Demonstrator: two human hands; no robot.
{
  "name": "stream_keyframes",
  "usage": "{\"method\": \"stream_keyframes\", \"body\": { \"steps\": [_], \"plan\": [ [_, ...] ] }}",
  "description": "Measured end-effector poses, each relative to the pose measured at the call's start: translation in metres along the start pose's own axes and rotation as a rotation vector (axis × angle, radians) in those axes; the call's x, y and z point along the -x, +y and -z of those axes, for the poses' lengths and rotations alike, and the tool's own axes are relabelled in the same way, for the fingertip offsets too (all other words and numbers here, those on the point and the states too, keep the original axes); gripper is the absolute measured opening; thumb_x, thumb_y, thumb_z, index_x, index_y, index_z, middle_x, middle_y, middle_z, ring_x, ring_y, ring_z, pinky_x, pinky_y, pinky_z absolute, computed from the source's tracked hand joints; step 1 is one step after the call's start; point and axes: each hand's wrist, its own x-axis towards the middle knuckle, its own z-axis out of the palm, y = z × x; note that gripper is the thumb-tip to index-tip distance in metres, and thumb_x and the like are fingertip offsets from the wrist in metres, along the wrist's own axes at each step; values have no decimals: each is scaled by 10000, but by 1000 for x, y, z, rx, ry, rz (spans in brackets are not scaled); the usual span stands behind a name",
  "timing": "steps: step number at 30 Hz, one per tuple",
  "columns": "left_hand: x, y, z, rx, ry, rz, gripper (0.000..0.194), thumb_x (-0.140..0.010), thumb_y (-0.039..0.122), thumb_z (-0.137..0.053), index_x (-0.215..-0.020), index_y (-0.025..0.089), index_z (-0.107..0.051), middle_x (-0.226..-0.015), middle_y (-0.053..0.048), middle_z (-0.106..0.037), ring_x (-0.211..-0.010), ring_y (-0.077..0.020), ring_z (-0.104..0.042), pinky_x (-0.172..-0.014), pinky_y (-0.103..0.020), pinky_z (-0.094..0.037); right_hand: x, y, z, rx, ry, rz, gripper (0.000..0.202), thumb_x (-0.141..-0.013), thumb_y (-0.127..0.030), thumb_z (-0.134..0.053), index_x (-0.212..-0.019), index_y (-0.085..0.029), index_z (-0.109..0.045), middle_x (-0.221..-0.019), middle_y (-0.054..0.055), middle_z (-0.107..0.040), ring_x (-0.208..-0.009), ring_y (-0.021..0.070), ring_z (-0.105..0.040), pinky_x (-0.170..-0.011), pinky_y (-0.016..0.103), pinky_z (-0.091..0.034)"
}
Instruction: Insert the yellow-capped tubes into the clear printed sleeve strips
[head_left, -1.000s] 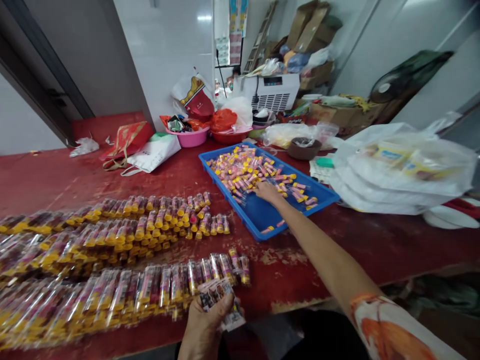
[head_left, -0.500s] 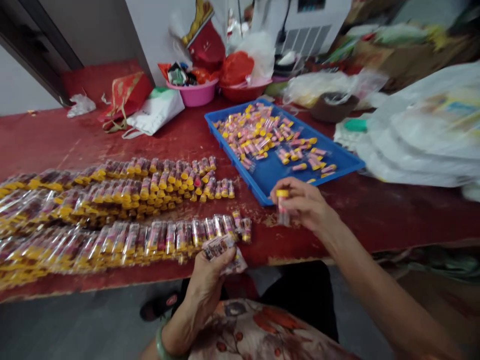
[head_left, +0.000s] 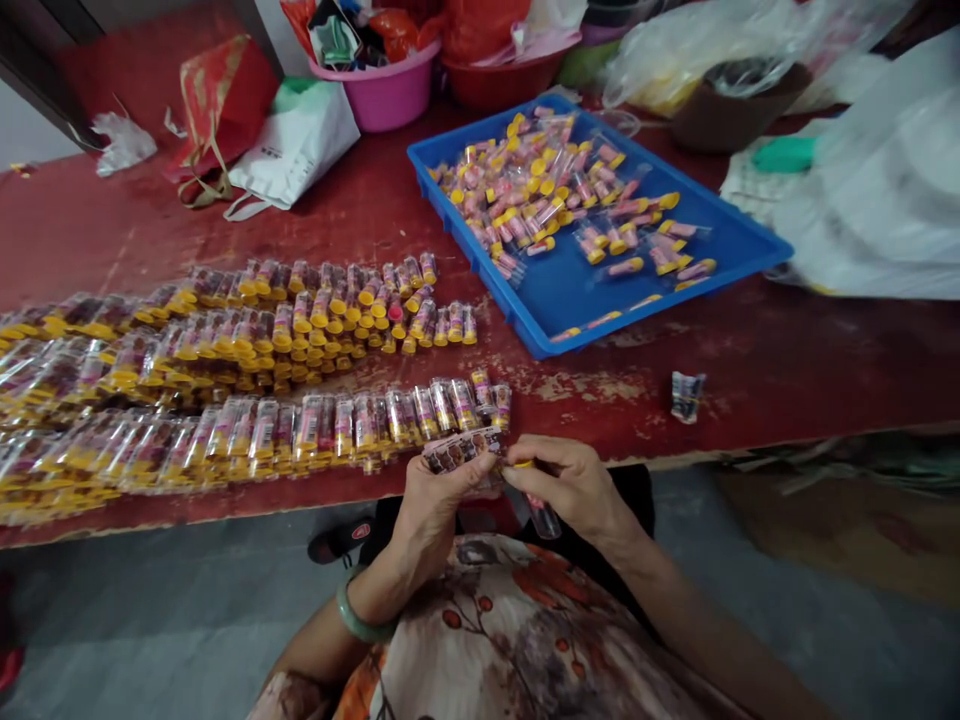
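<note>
The left hand (head_left: 439,495) is closed on some printed cards (head_left: 457,452), with the thumb pressing over them. The right hand (head_left: 574,490) is closed on one tube (head_left: 543,517), whose yellow cap (head_left: 523,464) is at the upper end, near the fingers, while the clear end points down. The two hands are close together, in front of the near edge of the table (head_left: 637,400). The fingers of the right hand meet the cards, or are just beside them; the view is too small to say which.

Beyond the hands is a blue tray (head_left: 577,295), in which many pink and yellow pieces (head_left: 517,200) lie in a loose heap, mostly toward the far side. On the left, filled packs (head_left: 225,430) are stacked in long rows, their yellow ends mostly toward the person. A small packet (head_left: 686,397) lies alone on the right. Behind the packs are a white bag (head_left: 300,145) and a pink basin (head_left: 390,98).
</note>
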Motion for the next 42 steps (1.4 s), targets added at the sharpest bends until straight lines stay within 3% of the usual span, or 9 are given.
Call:
{"method": "stream_keyframes", "body": {
  "steps": [2,8,13,24,33,42],
  "plan": [
    [-1,0,1,-10,5,21,312,-577,253,-852,-822,111,-721,-759,-46,-713,-628,-151,-638,-559,-258,-545,0,0,2,-17,-13,-44,198,-751,-360,-646,-657,-186,-640,-579,-19,-518,-533,103,-466,-519,236,-363],
    [-2,3,2,39,95,-30,341,-516,221,-878,-793,106,-715,-731,-44,-713,-621,-151,-641,-600,-265,-533,23,9,21,-202,29,-106,258,-830,-390,-614,-1027,-226,-641,-793,18,-591,-586,104,-493,-495,226,-367],
    [-1,4,-3,106,95,-50,323,-513,213,-879,-770,107,-715,-725,-38,-715,-627,-150,-644,-649,-277,-527,48,4,30,-323,-58,38,142,-842,-315,-605,-956,-233,-582,-968,37,-540,-610,110,-536,-555,275,-459],
    [5,2,-4,140,70,-7,349,-561,245,-862,-843,111,-706,-760,-36,-703,-626,-135,-634,-555,-234,-500,63,-6,12,-220,95,189,103,-846,-248,-602,-938,-255,-557,-970,44,-509,-800,169,-576,-645,304,-488],
    [10,3,-3,166,67,-64,361,-513,194,-873,-822,125,-701,-783,-25,-702,-677,-139,-627,-714,-280,-495,69,-3,6,-179,148,196,96,-830,-272,-620,-906,-249,-567,-945,49,-521,-806,188,-565,-649,325,-459],
    [10,-1,-1,197,80,-45,362,-502,235,-886,-771,124,-671,-711,-3,-652,-600,-105,-570,-609,-244,-464,74,-5,-4,-178,235,226,89,-824,-260,-615,-897,-247,-565,-932,54,-526,-775,186,-557,-641,335,-447]
  ]
}}
